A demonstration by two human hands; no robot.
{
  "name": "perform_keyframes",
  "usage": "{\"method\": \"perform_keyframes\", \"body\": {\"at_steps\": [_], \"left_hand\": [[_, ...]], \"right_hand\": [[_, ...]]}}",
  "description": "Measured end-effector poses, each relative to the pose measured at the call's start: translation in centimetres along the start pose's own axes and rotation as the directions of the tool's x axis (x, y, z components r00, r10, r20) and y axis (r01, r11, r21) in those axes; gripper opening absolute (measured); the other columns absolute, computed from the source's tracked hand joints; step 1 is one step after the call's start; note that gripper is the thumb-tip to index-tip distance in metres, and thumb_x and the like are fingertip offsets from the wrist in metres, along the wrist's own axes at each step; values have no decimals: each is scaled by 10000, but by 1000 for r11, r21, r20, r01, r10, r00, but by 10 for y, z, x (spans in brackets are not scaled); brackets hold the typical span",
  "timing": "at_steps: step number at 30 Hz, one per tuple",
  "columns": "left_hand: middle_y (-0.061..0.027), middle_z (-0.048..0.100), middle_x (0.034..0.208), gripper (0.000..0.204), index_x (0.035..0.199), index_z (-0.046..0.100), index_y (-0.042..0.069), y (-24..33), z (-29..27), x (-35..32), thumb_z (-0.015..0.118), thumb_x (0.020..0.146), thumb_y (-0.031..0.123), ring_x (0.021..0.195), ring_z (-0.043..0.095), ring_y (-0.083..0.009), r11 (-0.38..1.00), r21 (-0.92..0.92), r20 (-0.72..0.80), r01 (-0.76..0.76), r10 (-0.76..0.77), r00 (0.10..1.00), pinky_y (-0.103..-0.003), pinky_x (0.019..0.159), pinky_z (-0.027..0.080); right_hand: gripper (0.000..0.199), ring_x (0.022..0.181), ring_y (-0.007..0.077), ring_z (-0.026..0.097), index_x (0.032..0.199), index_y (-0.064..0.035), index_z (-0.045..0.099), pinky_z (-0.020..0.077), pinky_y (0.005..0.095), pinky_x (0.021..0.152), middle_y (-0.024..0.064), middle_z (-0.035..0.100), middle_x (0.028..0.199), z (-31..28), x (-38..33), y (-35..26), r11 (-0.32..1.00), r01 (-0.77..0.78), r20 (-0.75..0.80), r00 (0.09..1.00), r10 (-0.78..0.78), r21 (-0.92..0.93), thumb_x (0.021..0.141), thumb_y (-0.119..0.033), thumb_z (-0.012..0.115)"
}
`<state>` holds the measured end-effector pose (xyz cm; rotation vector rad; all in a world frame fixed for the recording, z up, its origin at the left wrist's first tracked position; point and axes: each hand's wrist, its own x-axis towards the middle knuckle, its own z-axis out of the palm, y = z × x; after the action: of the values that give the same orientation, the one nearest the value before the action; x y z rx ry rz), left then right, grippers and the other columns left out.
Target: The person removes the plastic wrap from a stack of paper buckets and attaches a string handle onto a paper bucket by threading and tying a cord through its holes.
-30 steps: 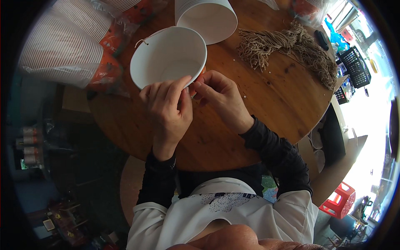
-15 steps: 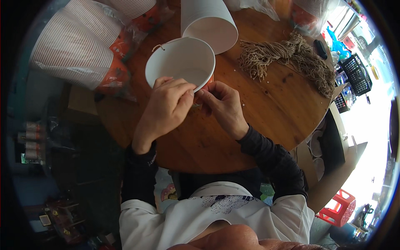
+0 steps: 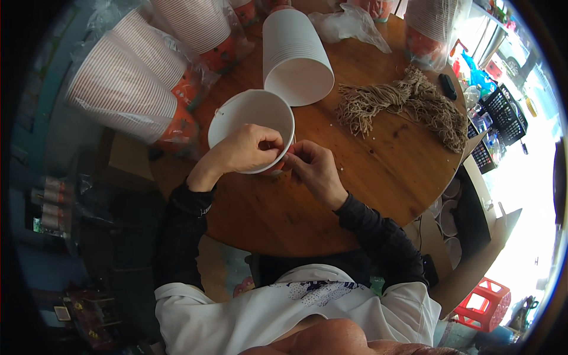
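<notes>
A white-lined paper bucket (image 3: 236, 115) stands near the left part of a round wooden bench (image 3: 384, 171), its mouth tipped toward the viewer and a patch of orange showing on its outer wall below the near rim. The left hand (image 3: 251, 148) reaches over the near left side of the rim, its fingers curled inside the mouth close to the right edge; its thumb is hidden, so whether those fingers pinch anything I cannot tell. The right hand (image 3: 313, 168) is just outside that same edge, thumb and forefinger pressed together at the rim, with whatever lies between them too small to make out. Behind the bucket, a nested stack of white paper buckets (image 3: 296, 41) lies on its side, open end facing the person. To the right rests a loose bundle of beige twine (image 3: 402, 97), with a small black object (image 3: 448, 86) just beside it. Stacks of orange-based buckets wrapped in clear plastic (image 3: 127, 89) lean along the left side, a crumpled clear bag (image 3: 349, 26) lies at the far edge, and another wrapped stack (image 3: 427, 26) stands at the far right. Beyond the bench on the right are a black plastic crate (image 3: 506, 115), a cardboard box (image 3: 479, 260) and a red plastic stool (image 3: 485, 305).
</notes>
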<state>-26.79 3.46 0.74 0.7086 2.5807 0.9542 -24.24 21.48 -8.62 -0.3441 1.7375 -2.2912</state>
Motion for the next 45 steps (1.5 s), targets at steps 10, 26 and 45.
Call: {"method": "perform_keyframes", "body": {"at_steps": [10,26,45], "left_hand": [[-72,603,825,92,800,604,46,7,0,-25,679,747,45,762,626,-233,621,744,-210,-246,567,796,-393,939,456],[-88,683,805,198,977,663,51,0,62,-43,726,793,89,843,641,-272,996,39,-701,-78,83,709,-376,746,509],[-96,705,759,117,875,674,9,-1,61,-51,628,900,114,725,696,-183,954,-290,-645,-70,-141,752,-289,673,530]], "right_hand": [[208,724,344,628,1040,-71,618,513,414,636,110,619,839,-16,5,-65,472,492,235,832,-503,-731,846,-123,671],[133,786,263,677,945,0,687,531,325,707,133,667,896,15,9,-60,788,438,181,899,-399,-433,817,-36,683],[229,937,224,667,1093,12,628,533,313,810,121,674,1046,26,-2,-68,638,656,285,752,-594,-402,879,76,578]]}}
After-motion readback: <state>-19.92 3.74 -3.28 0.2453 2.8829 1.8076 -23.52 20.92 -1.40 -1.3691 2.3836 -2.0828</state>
